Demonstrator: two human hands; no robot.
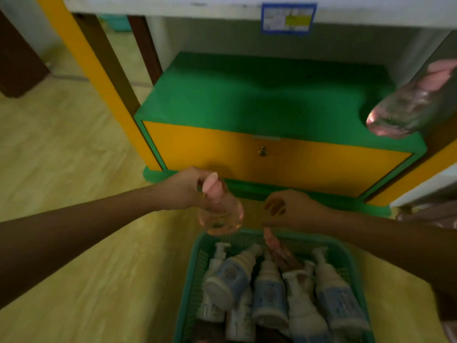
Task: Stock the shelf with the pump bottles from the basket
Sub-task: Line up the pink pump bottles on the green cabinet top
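The left hand [190, 188] is gripping a clear pink pump bottle [220, 214] by its neck, fingers curled round the pump top, and is holding it hanging just above the far rim of the green basket [195, 268]. The right hand [288, 209] is hovering beside that bottle, fingers loosely curled and holding nothing, just above the same far rim. Inside the basket, white and blue pump bottles [269, 293] are lying piled against one another, with one pink-topped bottle [279, 251] poking up among them; its body is mostly hidden, and the near end of the basket is cut off by the frame. Beyond the basket, the green bottom shelf [247, 95] is sitting over an orange drawer front [272, 159], and another clear pink bottle [410, 102] is blurring at its right edge, too smeared to tell whether it is standing. The basket is resting on a yellowish wood-patterned floor [74, 169].
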